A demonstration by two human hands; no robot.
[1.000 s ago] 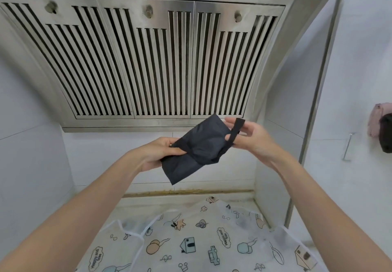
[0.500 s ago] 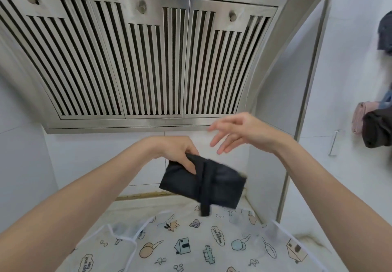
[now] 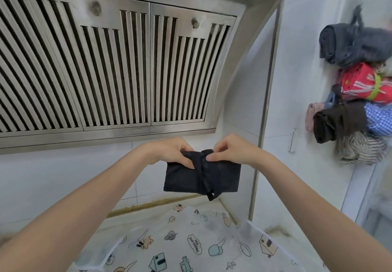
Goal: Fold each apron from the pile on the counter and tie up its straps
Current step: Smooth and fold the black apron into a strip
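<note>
Two bare forearms with no sleeves, rings or watch showing, each ending in a short-nailed grip (image 3: 169, 153)

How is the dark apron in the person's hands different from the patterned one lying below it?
The dark apron is plain and folded into a small packet with a strap round its middle; the patterned apron is pale, printed with cartoons and lies spread out flat. The dark apron is held up by the left hand and right hand; the patterned apron rests untouched.
</note>
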